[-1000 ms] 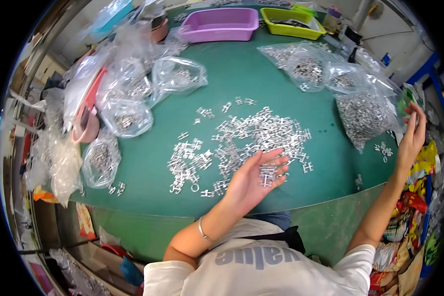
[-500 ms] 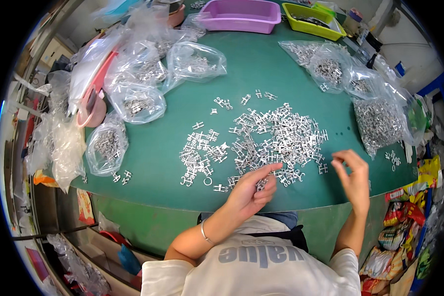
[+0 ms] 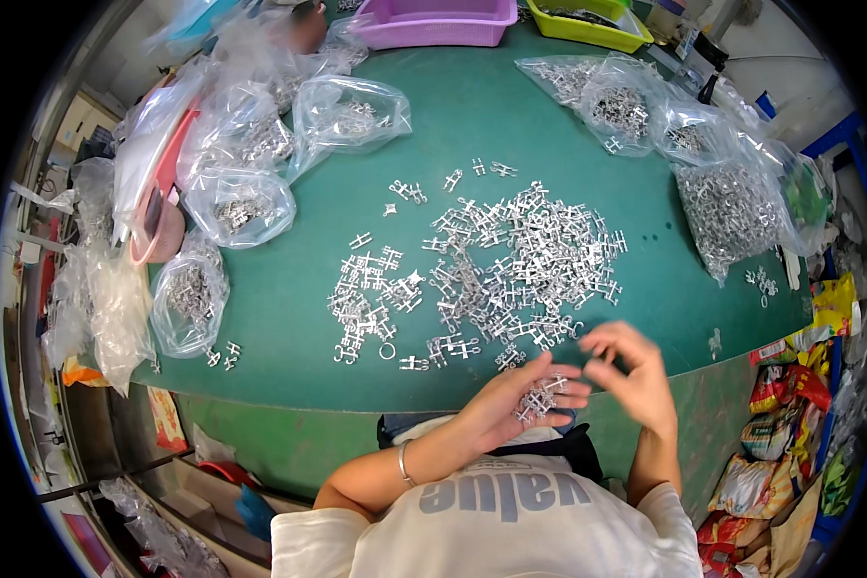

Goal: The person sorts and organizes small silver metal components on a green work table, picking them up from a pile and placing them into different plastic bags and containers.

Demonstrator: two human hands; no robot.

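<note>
My left hand (image 3: 520, 403) is turned palm up at the table's front edge, its fingers loosely cupped. A small heap of silver metal pieces (image 3: 541, 397), shaped like little H-links, lies in its palm. Just to the right, my right hand (image 3: 636, 378) hovers by the left fingertips. Its fingers are bent with a gap to the thumb, slightly blurred, and I see nothing in them. Beyond both hands spreads a large pile of the same metal pieces (image 3: 559, 246). A smaller group of pieces (image 3: 366, 303) lies left of it, beside a metal ring (image 3: 387, 351).
Clear bags of metal parts (image 3: 191, 294) line the green tabletop's left side. More bags, one large and full (image 3: 727, 217), stand at the right. A purple basket (image 3: 438, 24) and a yellow-green basket (image 3: 588, 27) sit at the far edge. Colourful packets (image 3: 775, 419) lie below right.
My left hand has turned and opened from a loose fist, showing the pieces in its palm. My right hand has come left and down toward it. The view has shifted slightly.
</note>
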